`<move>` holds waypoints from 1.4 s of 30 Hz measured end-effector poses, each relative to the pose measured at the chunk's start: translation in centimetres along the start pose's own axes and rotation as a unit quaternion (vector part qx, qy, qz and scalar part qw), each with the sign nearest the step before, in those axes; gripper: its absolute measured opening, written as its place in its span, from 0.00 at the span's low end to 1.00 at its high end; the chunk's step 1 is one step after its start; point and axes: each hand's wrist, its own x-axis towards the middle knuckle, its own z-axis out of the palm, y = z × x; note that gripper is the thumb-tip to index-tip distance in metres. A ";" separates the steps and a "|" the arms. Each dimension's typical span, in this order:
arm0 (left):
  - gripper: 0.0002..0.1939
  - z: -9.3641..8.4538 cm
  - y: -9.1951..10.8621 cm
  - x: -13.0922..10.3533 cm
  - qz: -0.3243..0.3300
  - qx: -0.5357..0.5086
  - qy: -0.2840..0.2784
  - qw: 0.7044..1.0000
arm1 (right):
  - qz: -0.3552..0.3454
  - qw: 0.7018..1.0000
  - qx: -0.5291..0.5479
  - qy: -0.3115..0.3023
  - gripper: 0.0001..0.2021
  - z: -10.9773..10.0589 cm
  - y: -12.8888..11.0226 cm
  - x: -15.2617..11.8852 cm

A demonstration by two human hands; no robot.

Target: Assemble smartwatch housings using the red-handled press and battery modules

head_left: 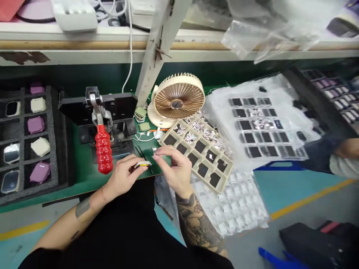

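Observation:
My left hand (123, 173) is closed on a small watch case (143, 164), rounded and pale with a yellow strip along its edge. Just to the right, my right hand (175, 166) has thumb and index finger pinched together around a tiny pale piece (154, 149), too small to name. The two hands are apart, over the bench's front edge. Dark tweezers (140, 152) lie on the green bench (81, 179) behind the watch case. A beige compartment tray (200, 149) with dark pads and small white pieces lies right of my right hand.
A toggle clamp press with a red handle (103, 149) stands left of centre. Behind the hands is a beige fan (179, 101). At left, a foam tray (54, 138) holds purple, cream and glass-faced cases. Plastic trays (255, 127) lie right. A slanted post (153, 56) rises behind.

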 end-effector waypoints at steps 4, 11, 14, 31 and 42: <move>0.11 0.2 0.3 -0.1 0.005 0.003 0.002 1.000 | 0.005 0.997 0.068 -0.039 0.02 1.9 0.1 -1.0; 0.14 0.3 -0.2 -0.6 -0.037 -0.030 0.002 0.999 | -0.033 0.993 0.051 -0.105 0.02 1.2 1.4 -0.8; 0.18 0.7 -0.5 -0.7 -0.057 -0.068 -0.008 0.996 | -0.044 0.988 0.041 -0.140 0.15 1.0 1.3 -1.4; 0.19 4.7 0.7 0.6 -0.031 -0.111 -0.085 0.990 | -0.097 0.994 -0.057 -0.018 0.26 -1.5 1.9 -7.3; 0.14 6.7 1.7 1.6 0.049 -0.028 -0.182 0.982 | -0.170 0.969 -0.174 0.047 0.28 -3.3 2.5 -10.9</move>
